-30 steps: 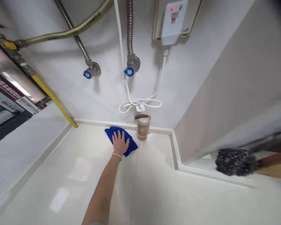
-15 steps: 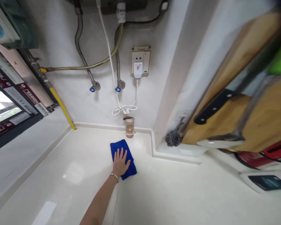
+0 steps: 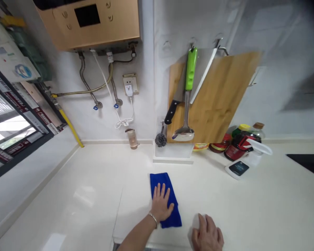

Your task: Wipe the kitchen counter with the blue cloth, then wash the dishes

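A folded blue cloth [image 3: 172, 212] lies on the white countertop [image 3: 99, 181]. My left hand [image 3: 161, 205], with a bracelet at the wrist, rests flat on the cloth with its fingers spread and grips nothing. To the right of the cloth, my right hand [image 3: 208, 233] touches the bare countertop near the bottom of the view. Its fingers are bent and slightly apart, with nothing seen in them.
A small cup [image 3: 132, 138] stands by the back wall. On the right wall hang a cutting board [image 3: 214, 104], a black-handled knife [image 3: 170, 112], a ladle [image 3: 187, 104] and a steel scrubber [image 3: 161, 140]. A spray bottle [image 3: 238, 168] lies beside jars [image 3: 234, 150].
My left hand and the cloth have moved right and nearer along the countertop. My right hand has come into view. The view has shifted to the right and widened.
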A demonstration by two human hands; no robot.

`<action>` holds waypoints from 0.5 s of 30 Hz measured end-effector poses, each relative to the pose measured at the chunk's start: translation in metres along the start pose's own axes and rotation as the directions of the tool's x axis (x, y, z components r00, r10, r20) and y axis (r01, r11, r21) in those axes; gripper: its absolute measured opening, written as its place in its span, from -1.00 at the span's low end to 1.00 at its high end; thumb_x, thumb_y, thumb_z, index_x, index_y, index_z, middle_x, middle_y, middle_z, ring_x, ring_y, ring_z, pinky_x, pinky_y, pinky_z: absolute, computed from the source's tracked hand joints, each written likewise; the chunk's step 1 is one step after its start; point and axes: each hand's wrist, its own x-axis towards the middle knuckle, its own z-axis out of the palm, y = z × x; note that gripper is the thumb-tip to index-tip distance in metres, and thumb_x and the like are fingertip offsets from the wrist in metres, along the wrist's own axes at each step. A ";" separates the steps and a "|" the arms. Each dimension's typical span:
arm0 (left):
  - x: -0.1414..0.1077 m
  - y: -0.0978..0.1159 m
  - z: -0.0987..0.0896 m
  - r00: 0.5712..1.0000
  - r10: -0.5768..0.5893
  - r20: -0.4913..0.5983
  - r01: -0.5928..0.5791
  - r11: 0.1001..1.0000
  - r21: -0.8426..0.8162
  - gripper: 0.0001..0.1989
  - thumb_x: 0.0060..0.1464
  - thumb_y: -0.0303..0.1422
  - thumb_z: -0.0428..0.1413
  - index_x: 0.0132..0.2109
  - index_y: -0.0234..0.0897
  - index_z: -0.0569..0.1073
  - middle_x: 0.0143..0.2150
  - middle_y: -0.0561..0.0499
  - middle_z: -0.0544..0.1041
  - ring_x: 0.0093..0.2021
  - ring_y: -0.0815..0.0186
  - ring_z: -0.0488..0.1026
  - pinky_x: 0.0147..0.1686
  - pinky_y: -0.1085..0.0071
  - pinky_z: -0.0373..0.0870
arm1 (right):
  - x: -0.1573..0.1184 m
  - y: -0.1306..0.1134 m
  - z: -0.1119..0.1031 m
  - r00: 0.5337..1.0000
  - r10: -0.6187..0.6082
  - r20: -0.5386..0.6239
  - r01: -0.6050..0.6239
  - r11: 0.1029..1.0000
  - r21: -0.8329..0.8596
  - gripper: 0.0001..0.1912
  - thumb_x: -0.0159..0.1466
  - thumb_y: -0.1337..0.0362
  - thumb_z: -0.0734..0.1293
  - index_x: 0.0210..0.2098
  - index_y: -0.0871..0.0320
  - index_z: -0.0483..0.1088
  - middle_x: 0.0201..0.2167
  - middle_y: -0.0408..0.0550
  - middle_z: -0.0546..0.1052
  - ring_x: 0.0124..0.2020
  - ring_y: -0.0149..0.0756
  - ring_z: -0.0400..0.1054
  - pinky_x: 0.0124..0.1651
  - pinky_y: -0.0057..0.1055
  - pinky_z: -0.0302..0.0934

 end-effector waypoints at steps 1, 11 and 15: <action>-0.006 0.014 0.003 0.999 0.026 0.026 -0.025 0.999 -0.028 -0.22 0.23 0.05 -0.10 0.45 -0.09 -0.18 0.50 -0.11 -0.34 0.48 -0.16 -0.33 0.39 -0.24 -0.12 | 0.000 0.000 -0.002 1.000 -0.006 -0.006 0.006 1.000 0.008 -0.47 0.23 0.25 0.14 0.17 0.19 0.33 0.12 0.24 0.40 0.17 0.07 0.26 0.27 0.10 -0.03; -0.070 0.030 -0.017 0.987 0.109 0.120 -0.089 0.983 -0.163 -0.23 0.22 0.08 -0.11 0.44 -0.02 -0.17 0.51 -0.05 -0.30 0.48 -0.08 -0.41 0.41 -0.24 -0.22 | -0.001 -0.005 -0.012 0.990 -0.011 -0.138 0.021 0.997 0.069 -0.48 0.18 0.25 0.22 0.12 0.24 0.37 0.16 0.27 0.37 0.04 0.09 0.36 0.19 0.06 0.08; -0.096 -0.009 -0.031 0.997 -0.003 0.078 0.013 0.992 -0.126 -0.24 0.21 0.08 -0.09 0.44 0.02 -0.13 0.51 -0.02 -0.25 0.49 -0.07 -0.37 0.42 -0.20 -0.20 | -0.002 -0.006 -0.017 0.993 0.038 -0.113 -0.022 0.989 0.144 -0.38 0.12 0.24 0.25 0.19 0.15 0.31 0.15 0.22 0.37 -0.02 0.13 0.36 0.16 0.13 0.08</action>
